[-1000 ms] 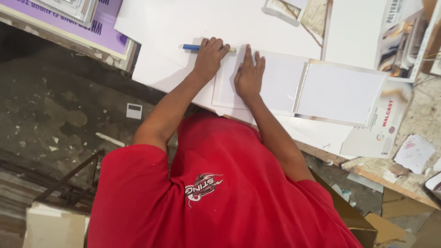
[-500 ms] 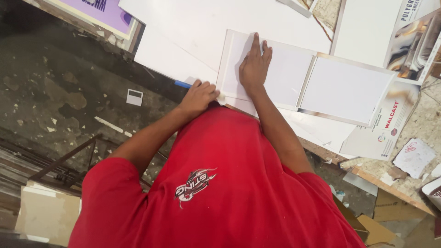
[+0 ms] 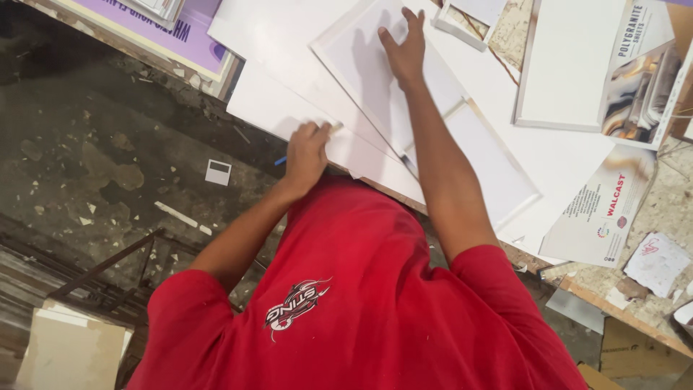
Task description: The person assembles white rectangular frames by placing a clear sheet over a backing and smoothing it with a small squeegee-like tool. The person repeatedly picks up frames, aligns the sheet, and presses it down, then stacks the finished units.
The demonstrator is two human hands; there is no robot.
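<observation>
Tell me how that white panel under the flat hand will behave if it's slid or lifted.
The white panel looks flat and rigid, so it probably lifts without drooping. It lies on smooth white sheets, so it may slide easily; the right hand pressing it suggests that.

1. Right hand: lies flat, fingers spread, palm down on a white framed panel that sits tilted on the worktop.
2. Left hand: closed around a blue pen, whose tip shows just left of the knuckles; the hand rests at the near edge of a large white sheet.
3. A second white framed panel lies just right of the right forearm, touching the first panel's corner.
4. Beyond the right hand stands a small white frame; farther right, a white board and a printed brochure.
5. Left of the pen grip, on the dark floor, lies a small white square.
6. The person wears a red shirt.
</observation>
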